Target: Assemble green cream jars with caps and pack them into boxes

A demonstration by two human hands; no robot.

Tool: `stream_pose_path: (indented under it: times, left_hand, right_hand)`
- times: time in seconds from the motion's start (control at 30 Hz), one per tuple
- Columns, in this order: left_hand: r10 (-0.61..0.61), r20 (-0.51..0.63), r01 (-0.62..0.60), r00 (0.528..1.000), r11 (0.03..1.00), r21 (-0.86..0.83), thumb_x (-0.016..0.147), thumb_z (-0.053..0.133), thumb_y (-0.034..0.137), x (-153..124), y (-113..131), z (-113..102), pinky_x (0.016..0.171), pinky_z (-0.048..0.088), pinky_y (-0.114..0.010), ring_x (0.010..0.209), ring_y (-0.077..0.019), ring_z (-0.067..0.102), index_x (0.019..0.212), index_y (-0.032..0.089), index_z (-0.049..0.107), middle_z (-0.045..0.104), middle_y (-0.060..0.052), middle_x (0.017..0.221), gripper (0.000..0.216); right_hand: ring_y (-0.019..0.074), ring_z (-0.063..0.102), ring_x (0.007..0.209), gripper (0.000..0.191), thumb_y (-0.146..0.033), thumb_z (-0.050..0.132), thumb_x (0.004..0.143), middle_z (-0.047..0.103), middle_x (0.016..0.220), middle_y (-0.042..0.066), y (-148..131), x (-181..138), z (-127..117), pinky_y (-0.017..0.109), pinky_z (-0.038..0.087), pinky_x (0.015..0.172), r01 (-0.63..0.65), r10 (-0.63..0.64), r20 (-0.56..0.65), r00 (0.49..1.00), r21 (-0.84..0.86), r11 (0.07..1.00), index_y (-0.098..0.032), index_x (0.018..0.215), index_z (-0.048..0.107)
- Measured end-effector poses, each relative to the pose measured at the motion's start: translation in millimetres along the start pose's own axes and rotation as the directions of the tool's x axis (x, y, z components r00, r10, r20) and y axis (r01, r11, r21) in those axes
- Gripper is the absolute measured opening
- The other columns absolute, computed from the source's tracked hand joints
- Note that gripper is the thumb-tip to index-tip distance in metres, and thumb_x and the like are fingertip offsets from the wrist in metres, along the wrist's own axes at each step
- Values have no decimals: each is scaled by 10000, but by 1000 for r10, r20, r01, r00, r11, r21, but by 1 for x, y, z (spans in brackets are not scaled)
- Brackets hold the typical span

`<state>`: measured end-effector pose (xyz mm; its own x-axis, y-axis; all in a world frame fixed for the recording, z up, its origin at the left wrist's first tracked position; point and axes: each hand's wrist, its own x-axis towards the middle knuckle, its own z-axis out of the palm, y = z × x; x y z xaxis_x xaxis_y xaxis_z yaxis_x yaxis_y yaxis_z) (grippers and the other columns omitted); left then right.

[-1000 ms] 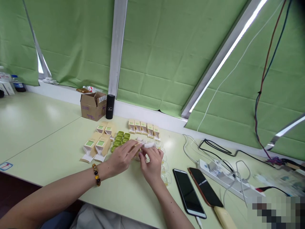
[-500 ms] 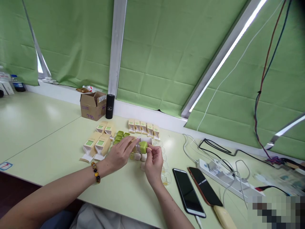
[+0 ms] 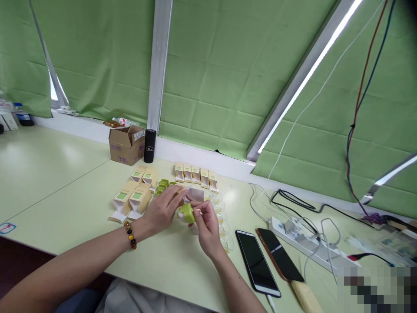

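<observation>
Lying against the open carton, the left hand kept nearly the place we saw half a second before; we could not tell whether it gripped the cardboard. The green container, then in front of the carton's opening, had come lower and leftward, held tilted in the narrowed right hand. Turning to room, we saw the surface spread wide at left, from the seam towards four cartons. Its near edge slanted beneath both forearms, leaving a strip between hands and edge. Rightward, clear containers stood just beside the right hand, and a black-screened phone lay beyond them.
</observation>
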<state>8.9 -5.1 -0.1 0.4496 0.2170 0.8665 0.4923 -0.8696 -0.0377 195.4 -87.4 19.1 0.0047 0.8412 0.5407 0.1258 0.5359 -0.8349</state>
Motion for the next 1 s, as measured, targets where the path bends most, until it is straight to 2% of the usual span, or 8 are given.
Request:
stream_pose_path:
  times: [0.13, 0.2, 0.3, 0.47, 0.63, 0.83, 0.9, 1.0]
  left_hand:
    - [79, 32, -78, 996, 996, -40, 1028, 567, 137, 1, 1, -3, 1139, 569, -565, 1435, -335, 557, 1648, 183, 369, 592, -209, 1494, 653]
    - [110, 47, -106, 993, 992, -71, 1032, 576, 145, 2, 2, -5, 1152, 566, -544, 1425, -314, 575, 1635, 188, 394, 613, -195, 1478, 632]
    - [127, 81, -119, 989, 988, -100, 1028, 574, 137, 4, 3, -8, 1163, 560, -534, 1420, -307, 585, 1631, 179, 399, 621, -195, 1473, 629]
    - [79, 87, -76, 993, 997, -31, 1009, 520, 75, 2, 2, -7, 1140, 571, -557, 1429, -330, 572, 1632, 174, 401, 609, -208, 1479, 642]
    - [30, 59, -32, 998, 999, 33, 1000, 462, 31, 1, -2, -2, 1097, 593, -558, 1398, -332, 586, 1607, 173, 444, 622, -212, 1442, 623]
    - [-37, 73, 35, 997, 999, 28, 1009, 460, 47, 2, -7, -3, 1096, 587, -550, 1386, -334, 580, 1649, 201, 379, 615, -200, 1441, 663]
    - [-77, 90, 73, 993, 997, 39, 1002, 474, 47, 5, -10, -7, 1107, 579, -551, 1381, -336, 579, 1659, 206, 359, 612, -196, 1444, 685]
    - [-136, 87, 132, 987, 990, 46, 1000, 498, 57, 7, -13, -11, 1105, 579, -543, 1356, -334, 589, 1664, 215, 346, 615, -182, 1437, 699]
  right_hand:
    - [159, 614, 711, 304, -519, 576, 1049, 652, 921, 28, -5, 0, 0, 287, 579, 595, -38, 36, 176, 984, 12, 999, -248, 913, 550]
    - [150, 583, 682, 316, -516, 599, 1038, 610, 833, -2, -7, 1, -1, 270, 545, 588, -37, 31, 210, 977, 23, 999, -247, 885, 536]
    - [150, 572, 671, 319, -511, 613, 1032, 615, 807, -8, -7, 3, -2, 259, 500, 578, -26, 25, 217, 976, 0, 1000, -245, 872, 537]
    - [173, 635, 711, 261, -463, 613, 1041, 698, 861, 22, -2, 2, -1, 322, 578, 694, 23, -20, 92, 996, -28, 999, -247, 897, 584]
    - [233, 741, 954, 238, -464, 640, 1031, 775, 1076, 92, 1, 1, -1, 393, 618, 860, 7, -5, -71, 997, 18, 1000, -247, 938, 606]
    - [245, 757, 1026, 241, -466, 646, 1026, 787, 1104, 107, -11, 4, -10, 372, 605, 887, 18, -19, -151, 988, -13, 1000, -246, 934, 610]
    - [251, 754, 1034, 214, -432, 619, 1042, 787, 1099, 106, -20, 2, -18, 371, 594, 886, 52, -60, -116, 991, -76, 996, -248, 934, 605]
    - [238, 744, 983, 142, -340, 573, 1058, 777, 1061, 87, -38, -6, -25, 345, 562, 847, 74, -57, 64, 996, -296, 952, -246, 958, 607]
